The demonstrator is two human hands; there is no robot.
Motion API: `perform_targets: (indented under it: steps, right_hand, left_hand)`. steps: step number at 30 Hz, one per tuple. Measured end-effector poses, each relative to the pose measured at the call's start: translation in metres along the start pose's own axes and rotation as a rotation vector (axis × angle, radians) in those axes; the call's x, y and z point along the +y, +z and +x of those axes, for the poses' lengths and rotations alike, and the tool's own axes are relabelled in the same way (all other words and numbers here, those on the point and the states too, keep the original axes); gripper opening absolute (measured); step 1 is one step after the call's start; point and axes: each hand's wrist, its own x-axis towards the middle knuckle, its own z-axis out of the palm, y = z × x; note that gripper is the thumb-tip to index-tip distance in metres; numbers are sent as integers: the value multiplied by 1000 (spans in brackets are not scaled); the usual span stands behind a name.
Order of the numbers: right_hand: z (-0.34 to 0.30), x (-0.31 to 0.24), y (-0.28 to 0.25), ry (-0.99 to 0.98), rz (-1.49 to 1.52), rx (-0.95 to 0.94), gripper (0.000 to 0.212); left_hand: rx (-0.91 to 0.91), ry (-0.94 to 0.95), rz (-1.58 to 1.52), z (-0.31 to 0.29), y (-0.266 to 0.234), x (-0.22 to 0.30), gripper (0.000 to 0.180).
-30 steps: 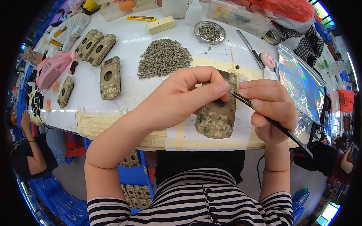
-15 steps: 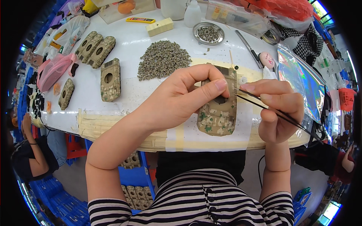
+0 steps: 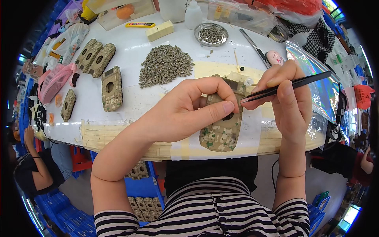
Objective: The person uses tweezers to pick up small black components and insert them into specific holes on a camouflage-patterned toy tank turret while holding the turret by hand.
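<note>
In my right hand are black tweezers, held like a pen. Their tips point left and meet the fingertips of my left hand. Thumb and forefinger of that left hand are pinched together; whatever sits between them is too small to name. Below the pinch lies a camouflage model tank hull with a round hole, partly covered by the left fingers. It rests on white paper at the table's front edge. Beyond my left hand spreads a heap of small grey-brown parts.
More camouflage hulls lie on the left, beside a pink mesh item. At the back are a round metal dish of small parts, a cream block and a white bottle. Shiny film lies at right.
The tweezers have swung from slanting down toward my wrist to pointing up and right, as my right hand turned. The hull appears slightly lower and further left, as do the other table items.
</note>
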Motion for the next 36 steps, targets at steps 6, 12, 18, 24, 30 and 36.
perform_targets:
  steps: [6, 12, 18, 24, 30, 36]
  right_hand:
    - [-1, -3, 3, 70, -21, 17, 27]
    - [-1, 4, 7, 79, -52, 134, 23]
    - [-2, 7, 11, 67, -49, 169, 21]
    - [-2, 10, 10, 54, -60, 160, 22]
    - [-1, 10, 11, 63, -76, 165, 22]
    - [-2, 9, 11, 69, -80, 161, 22]
  left_hand:
    - [15, -44, -11, 0, -2, -1, 13]
    - [173, -60, -151, 4, 3, -6, 13]
    - [223, -38, -129, 5, 3, -9, 16]
    - [258, -29, -110, 5, 2, -11, 16]
    - [263, -28, -77, 4, 2, -10, 16]
    - [265, -35, -88, 5, 3, -10, 16]
